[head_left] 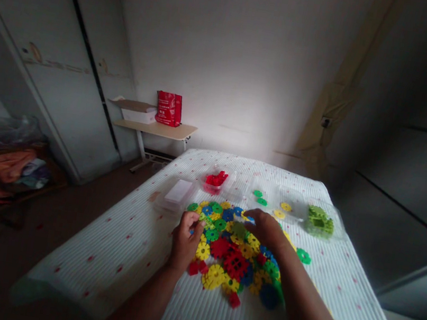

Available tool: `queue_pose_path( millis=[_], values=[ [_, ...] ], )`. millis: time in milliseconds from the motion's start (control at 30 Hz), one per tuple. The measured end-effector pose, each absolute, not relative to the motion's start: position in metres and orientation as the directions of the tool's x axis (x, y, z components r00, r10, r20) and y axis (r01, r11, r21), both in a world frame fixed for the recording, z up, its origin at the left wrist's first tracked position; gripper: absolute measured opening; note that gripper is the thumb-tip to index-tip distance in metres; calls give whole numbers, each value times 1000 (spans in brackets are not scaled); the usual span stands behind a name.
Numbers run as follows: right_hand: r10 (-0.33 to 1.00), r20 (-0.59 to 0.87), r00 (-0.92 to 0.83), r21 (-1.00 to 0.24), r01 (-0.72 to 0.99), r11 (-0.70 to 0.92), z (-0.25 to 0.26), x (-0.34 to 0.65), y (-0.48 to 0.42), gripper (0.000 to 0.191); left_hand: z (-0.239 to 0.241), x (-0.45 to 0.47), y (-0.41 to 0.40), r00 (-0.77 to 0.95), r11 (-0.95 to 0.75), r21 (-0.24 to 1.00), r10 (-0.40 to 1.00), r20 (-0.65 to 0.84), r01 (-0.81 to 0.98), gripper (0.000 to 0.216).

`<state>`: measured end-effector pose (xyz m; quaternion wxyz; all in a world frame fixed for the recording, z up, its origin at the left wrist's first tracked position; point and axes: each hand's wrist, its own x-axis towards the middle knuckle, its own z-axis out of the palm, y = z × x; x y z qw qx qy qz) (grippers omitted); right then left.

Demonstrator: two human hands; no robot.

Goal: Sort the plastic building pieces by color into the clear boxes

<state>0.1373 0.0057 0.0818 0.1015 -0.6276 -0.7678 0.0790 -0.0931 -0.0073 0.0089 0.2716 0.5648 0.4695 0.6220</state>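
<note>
A heaped pile of plastic snowflake-shaped building discs in yellow, green, blue and red lies on the striped cloth. At its left edge is my left hand (186, 239), its fingers loosely curled and the thumb apart from them; nothing plain shows in it. My right hand (265, 227) arches over the far right part of the pile, fingers apart and pointing left, fingertips close to blue and yellow discs. Between the hands lie a red square-holed piece (235, 262) and a green disc (211, 234). Small red cubes (234, 299) sit at the near edge.
Behind the pile stand a clear tub with red pieces (216, 179), a lidded box (177, 192) and a clear tray with green blocks (320, 220). Loose green discs (303, 256) lie at right. A side table (162, 129) bears a red bag (169, 109) and a carton.
</note>
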Motion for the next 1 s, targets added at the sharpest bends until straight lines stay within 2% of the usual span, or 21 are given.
queue_pose_path(
  millis=[233, 367, 467, 533, 600, 667, 733, 900, 1000],
  values=[
    [985, -20, -169, -60, 984, 168, 79, 117, -4, 51, 10, -91, -9, -172, -382, 911, 897, 406, 157, 15],
    [988, -1, -157, -32, 987, 157, 70, 111, -3, 41, 11, -91, -9, -153, -344, 929, 919, 363, 137, 17],
    [983, 58, -175, -118, 976, 181, 71, 113, 0, 38, 13, -90, -11, -131, -298, 951, 943, 306, 77, 21],
    [969, 123, -215, -282, 928, 242, 74, 113, 1, 40, 15, -89, -12, -101, -276, 961, 956, 277, 21, 25],
    [944, 201, -262, -488, 809, 328, 77, 108, 1, 45, 16, -87, -13, -72, -248, 968, 967, 245, -37, 29],
    [917, 270, -293, -627, 670, 398, 79, 101, -2, 52, 17, -87, -13, -44, -216, 972, 976, 213, -87, 33],
    [901, 300, -314, -665, 608, 434, 78, 92, -4, 55, 17, -87, -12, -20, -195, 973, 981, 194, -125, 36],
    [901, 301, -311, -609, 665, 433, 71, 79, -8, 50, 19, -89, -14, 36, -185, 968, 980, 194, -169, 35],
    [914, 295, -277, -638, 655, 405, 69, 75, -10, 48, 18, -89, -15, 49, -191, 965, 978, 203, -182, 37]
  ],
)
